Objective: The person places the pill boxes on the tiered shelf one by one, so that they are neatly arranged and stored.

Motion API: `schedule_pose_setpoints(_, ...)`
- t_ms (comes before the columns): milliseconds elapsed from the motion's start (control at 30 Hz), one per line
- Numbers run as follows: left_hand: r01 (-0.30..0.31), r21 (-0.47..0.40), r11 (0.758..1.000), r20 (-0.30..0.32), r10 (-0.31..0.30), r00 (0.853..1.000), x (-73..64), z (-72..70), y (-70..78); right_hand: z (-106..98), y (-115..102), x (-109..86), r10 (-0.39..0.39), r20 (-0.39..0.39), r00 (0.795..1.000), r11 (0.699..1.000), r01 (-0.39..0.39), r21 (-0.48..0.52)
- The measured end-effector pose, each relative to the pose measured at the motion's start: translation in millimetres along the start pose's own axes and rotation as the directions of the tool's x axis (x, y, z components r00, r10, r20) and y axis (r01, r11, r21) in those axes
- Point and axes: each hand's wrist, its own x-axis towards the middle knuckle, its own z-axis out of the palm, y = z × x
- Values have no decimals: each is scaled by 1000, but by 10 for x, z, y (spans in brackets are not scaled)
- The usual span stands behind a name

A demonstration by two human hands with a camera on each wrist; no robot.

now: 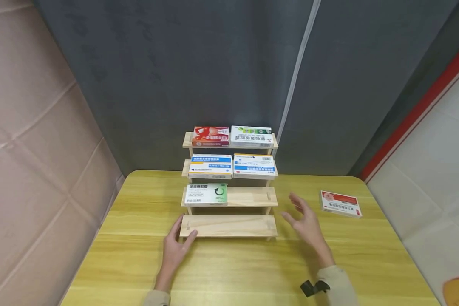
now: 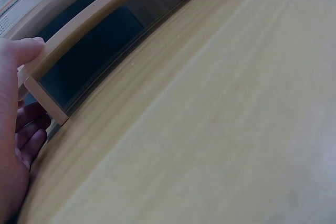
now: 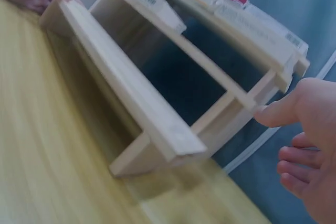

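Note:
A stepped wooden display rack (image 1: 229, 225) stands on the table with medicine boxes on its upper tiers. My left hand (image 1: 174, 248) grips the left end of the lowest tier. Its thumb (image 2: 26, 51) lies on the front edge, while the other fingers are round the side near the leg. To the right of the rack, my right hand (image 1: 306, 223) is off the wood, fingers loosely extended and holding nothing. In the right wrist view its thumb overlaps the end of a middle tier. A white-and-green medicine box (image 1: 205, 194) sits on the left half of the second tier up.
Two blue-and-white boxes (image 1: 210, 165) lie side by side on the tier above. A red box (image 1: 210, 136) and a white-green box (image 1: 251, 136) occupy the top. One red-and-white box (image 1: 340, 204) lies on the table (image 1: 229, 272) at right. Behind hangs a dark curtain (image 1: 176, 76).

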Motion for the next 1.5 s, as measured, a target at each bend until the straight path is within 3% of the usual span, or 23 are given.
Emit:
schedule_pose_setpoints(167, 10, 4, 1000, 14, -10, 1000, 7, 0, -8, -68, 181, 1, 68, -5, 998, 997, -67, 33)
schedule_pose_setpoints(300, 37, -9, 999, 19, -36, 999, 40, 21, -172, -185, 313, 14, 116, 3, 993, 993, -116, 16)
schedule_pose_setpoints(467, 17, 5, 1000, 15, -17, 1000, 64, 30, -336, -368, 437, 37, 152, 14, 988, 987, -151, -54)
schedule_pose_setpoints(700, -27, 8, 1000, 21, 27, 999, 76, 20, -365, -571, 601, 64, 178, 2, 984, 978, -176, -114)
schedule_pose_setpoints(1133, -18, 1, 1000, 20, 18, 1000, 68, 31, -369, -883, 1029, 187, 300, -37, 953, 944, -302, -134)
schedule_pose_setpoints(1333, -20, -6, 1000, 19, 20, 1000, 73, 25, -371, -966, 1146, 219, 281, -80, 956, 936, -291, -199)
schedule_pose_setpoints(1433, -24, 0, 1000, 9, 24, 1000, 70, 22, -380, -1011, 1227, 247, 183, -109, 977, 941, -206, -267)
schedule_pose_setpoints(1500, -17, 5, 1000, 6, 17, 1000, 62, 22, -335, -1058, 1293, 271, 122, -100, 988, 928, -149, -341)
